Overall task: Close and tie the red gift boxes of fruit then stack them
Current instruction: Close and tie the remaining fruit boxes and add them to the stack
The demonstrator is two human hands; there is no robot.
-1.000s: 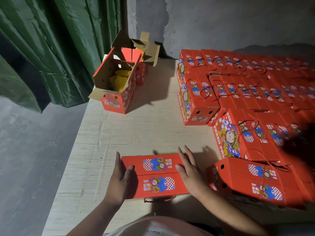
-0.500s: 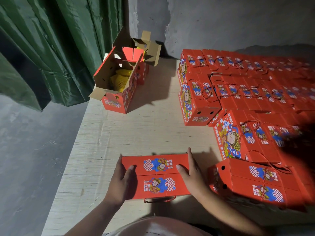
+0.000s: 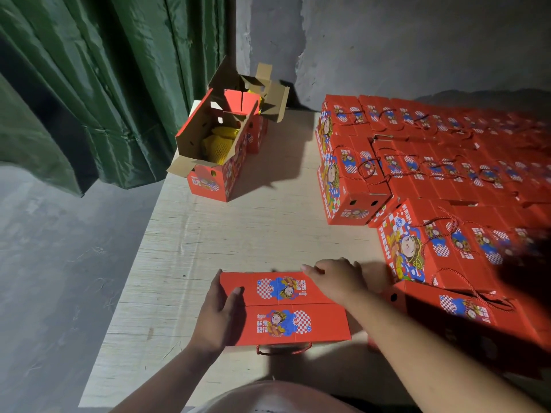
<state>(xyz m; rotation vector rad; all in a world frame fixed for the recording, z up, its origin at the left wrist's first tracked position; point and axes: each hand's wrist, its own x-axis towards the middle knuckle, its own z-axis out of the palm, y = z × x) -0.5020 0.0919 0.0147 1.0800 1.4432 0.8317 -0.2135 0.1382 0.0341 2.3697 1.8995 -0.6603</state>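
Head view. A closed red cardboard gift box printed with a cartoon figure and blue-and-white checks lies flat on the pale wood-grain tabletop, at its near edge directly in front of the person. Its two top flaps meet along a seam running left to right, and a loop of red cord handle hangs untied from its near side.

The left hand rests on the left end of this box, fingers relaxed and laid over the corner, thumb lying on the lid near the seam. The right hand lies over the far right corner of the lid with its fingers curled over the far edge; whether they pinch the flap or only press on it cannot be told.

Just right of the box, a row of closed red gift boxes with tied cords lies on the table, and beyond it a large stack of closed red boxes fills the right side up to the grey plastered wall.

At the far left of the table stands an open red box with raised brown flaps, holding yellow fruit in foam netting; a second open box stands touching it behind. A dark green curtain hangs at left above a grey concrete floor.
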